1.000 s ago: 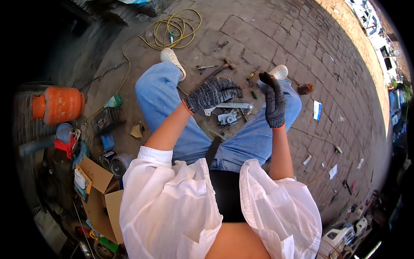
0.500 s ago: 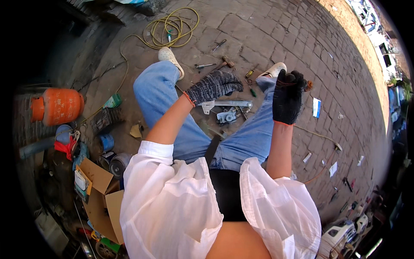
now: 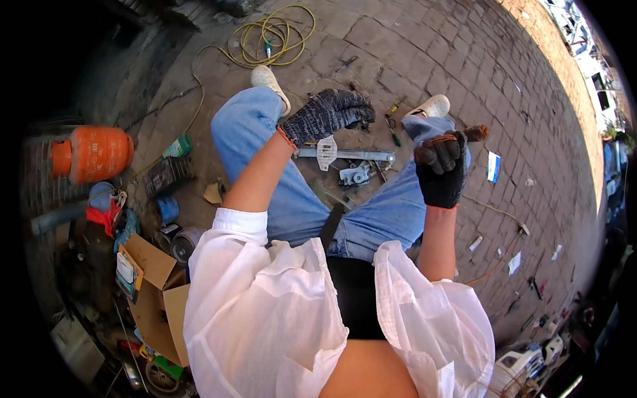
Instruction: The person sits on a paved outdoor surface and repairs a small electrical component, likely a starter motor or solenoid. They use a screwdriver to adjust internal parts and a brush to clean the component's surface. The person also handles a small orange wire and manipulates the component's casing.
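Note:
My left hand (image 3: 332, 114), in a dark grey knit glove, hovers above a metal rail assembly (image 3: 358, 155) lying between my legs. Its fingers are curled together, and what they hold, if anything, is hidden. Just below the hand is a pale slotted plate (image 3: 326, 153) at the rail's left part; whether it is attached I cannot tell. A silvery motor-like unit (image 3: 355, 175) sits under the rail. By my right knee my right hand (image 3: 440, 167), in a black-palmed glove, is closed around a brown stick-like thing (image 3: 476, 133), whose end sticks out past the fingers.
Beyond my hands lie a screwdriver (image 3: 395, 106), other hand tools and a coiled yellow hose (image 3: 275, 40). To the left stand an orange gas cylinder (image 3: 99, 154) and an open cardboard box (image 3: 154, 312). A blue-and-white packet (image 3: 493, 166) lies on the paving at right.
My right hand has come down and turned, so more of the brown thing shows. The left hand has risen slightly away from the rail, and more of the pale plate is visible.

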Demonstrator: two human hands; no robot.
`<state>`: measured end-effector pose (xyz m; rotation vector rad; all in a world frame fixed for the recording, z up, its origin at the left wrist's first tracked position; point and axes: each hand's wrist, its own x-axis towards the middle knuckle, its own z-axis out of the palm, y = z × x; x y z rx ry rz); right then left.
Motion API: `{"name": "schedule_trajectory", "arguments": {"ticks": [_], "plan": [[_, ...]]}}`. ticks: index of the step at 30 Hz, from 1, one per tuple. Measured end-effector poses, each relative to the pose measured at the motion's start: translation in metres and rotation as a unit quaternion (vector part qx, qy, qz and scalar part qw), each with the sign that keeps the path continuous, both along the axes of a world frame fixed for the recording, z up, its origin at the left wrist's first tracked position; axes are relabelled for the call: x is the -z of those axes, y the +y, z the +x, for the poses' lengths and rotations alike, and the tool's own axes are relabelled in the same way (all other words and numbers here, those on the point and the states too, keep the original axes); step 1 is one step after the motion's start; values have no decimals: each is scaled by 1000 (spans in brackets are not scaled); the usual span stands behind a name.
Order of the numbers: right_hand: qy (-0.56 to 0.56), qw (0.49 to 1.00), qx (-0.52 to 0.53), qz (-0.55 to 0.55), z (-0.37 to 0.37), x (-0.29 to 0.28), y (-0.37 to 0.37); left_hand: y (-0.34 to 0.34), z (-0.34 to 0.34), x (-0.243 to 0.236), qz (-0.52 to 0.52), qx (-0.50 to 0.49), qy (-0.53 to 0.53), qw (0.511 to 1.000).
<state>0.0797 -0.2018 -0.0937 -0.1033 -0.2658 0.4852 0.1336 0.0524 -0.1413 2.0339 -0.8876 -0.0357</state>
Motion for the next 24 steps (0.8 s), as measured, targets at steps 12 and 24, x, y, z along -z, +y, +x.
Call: {"name": "schedule_trajectory", "arguments": {"ticks": [12,24], "plan": [[-395,489,285,-724,5,26,32,-15,-28,-17,78,42,-64,994],[139,980,130,57,17,-4,7,3,-29,-5,62,0,-14,998]]}}
